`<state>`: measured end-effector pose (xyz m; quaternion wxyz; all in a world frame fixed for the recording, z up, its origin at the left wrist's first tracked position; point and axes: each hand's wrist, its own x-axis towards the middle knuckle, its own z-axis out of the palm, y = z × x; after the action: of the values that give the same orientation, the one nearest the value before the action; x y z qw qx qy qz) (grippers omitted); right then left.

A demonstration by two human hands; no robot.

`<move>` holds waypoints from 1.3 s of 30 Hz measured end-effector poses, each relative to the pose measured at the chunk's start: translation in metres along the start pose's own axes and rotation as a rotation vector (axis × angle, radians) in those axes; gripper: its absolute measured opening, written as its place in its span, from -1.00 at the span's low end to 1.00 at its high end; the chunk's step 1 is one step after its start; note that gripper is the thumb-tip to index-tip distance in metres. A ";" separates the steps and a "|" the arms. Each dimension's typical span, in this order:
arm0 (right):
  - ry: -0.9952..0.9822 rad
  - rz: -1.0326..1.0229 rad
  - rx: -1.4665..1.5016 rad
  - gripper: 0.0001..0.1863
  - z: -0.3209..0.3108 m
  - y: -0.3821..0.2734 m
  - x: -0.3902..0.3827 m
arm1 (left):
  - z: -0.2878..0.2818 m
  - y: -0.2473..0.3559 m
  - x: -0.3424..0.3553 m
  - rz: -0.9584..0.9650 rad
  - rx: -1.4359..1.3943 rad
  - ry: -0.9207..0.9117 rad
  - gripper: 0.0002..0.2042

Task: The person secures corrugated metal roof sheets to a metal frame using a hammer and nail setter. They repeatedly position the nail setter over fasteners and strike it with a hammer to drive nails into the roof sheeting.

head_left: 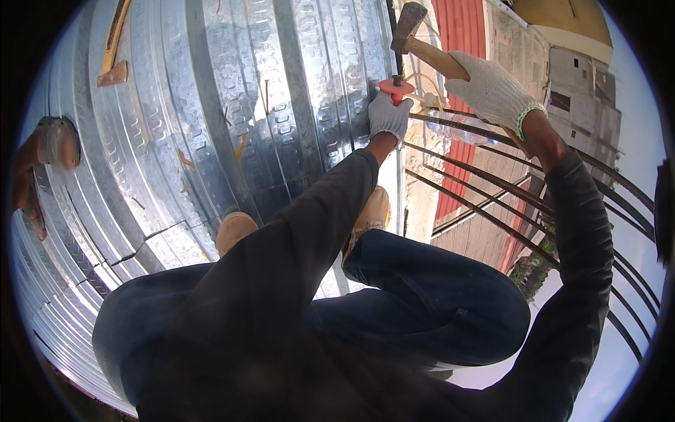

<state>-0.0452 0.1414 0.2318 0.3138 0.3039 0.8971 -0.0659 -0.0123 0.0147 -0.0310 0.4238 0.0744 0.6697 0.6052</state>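
In a pale knitted glove, my left hand point(390, 116) is closed round a chisel point(399, 88) with a round red-orange hand guard, its dark metal top pointing up. It is at the edge of the ribbed metal decking point(278, 141). My right hand point(496, 88), gloved the same way with a green-edged cuff, grips a hammer point(436, 58) by its wooden handle. The hammer's dark steel head is raised above the chisel, apart from it. The chisel's lower end is hidden by my left hand.
Several bent rebars point(492, 184) stick out past the decking edge on the right. A clear plastic bottle point(460, 129) lies behind them. Another hammer point(112, 73) rests at the upper left. Part of another person point(28, 158) shows at the far left. A loose nail point(266, 97) lies mid-deck.
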 end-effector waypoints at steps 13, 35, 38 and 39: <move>0.136 0.096 0.096 -0.41 0.004 0.010 0.018 | 0.006 -0.006 0.003 0.001 0.026 0.011 -0.51; 0.183 -0.113 -0.036 -0.36 0.042 0.036 0.024 | 0.006 -0.008 0.004 -0.031 0.073 -0.058 -0.53; -0.128 -0.099 -0.181 -0.42 0.034 0.019 0.024 | 0.004 -0.008 0.010 -0.053 0.087 -0.058 -0.53; -0.268 -0.081 -0.209 -0.44 0.027 0.007 0.026 | 0.001 -0.013 0.011 -0.063 0.094 -0.046 -0.52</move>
<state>-0.0434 0.1519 0.1955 0.4575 0.2217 0.8608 -0.0246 -0.0137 0.0188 -0.0475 0.4538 0.0869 0.6895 0.5577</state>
